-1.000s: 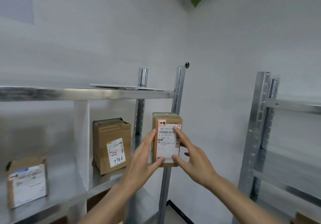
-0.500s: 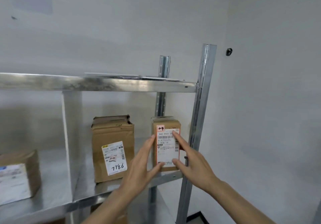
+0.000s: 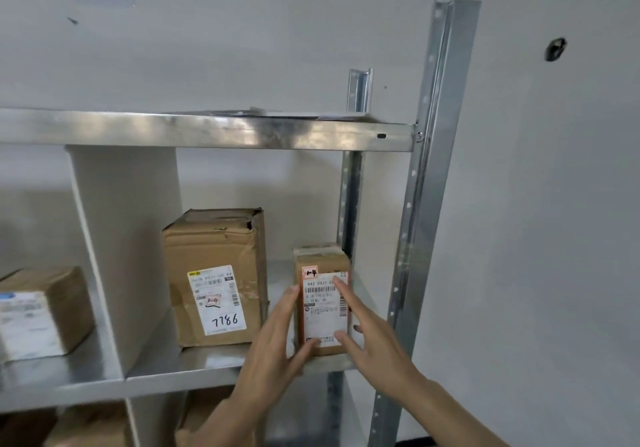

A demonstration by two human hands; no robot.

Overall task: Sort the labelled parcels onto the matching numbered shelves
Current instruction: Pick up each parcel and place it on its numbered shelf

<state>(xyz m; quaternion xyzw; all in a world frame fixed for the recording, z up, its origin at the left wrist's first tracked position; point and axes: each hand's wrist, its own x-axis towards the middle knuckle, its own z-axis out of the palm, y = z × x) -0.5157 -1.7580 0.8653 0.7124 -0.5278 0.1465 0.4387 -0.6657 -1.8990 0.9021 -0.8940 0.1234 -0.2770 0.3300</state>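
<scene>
Three cardboard parcels stand on the middle shelf (image 3: pixel 207 367): small parcel (image 3: pixel 323 308), large parcel (image 3: pixel 216 276), left parcel (image 3: pixel 41 311).

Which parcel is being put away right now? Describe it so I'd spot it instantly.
Find the metal shelf and its compartment right of the white divider. The small parcel stands upright at the right end, between the left hand and right hand. It is slimmer than the big box marked 7786.

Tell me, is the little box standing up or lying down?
Standing up. The little box rests on its short end on the shelf, label facing out.
</scene>
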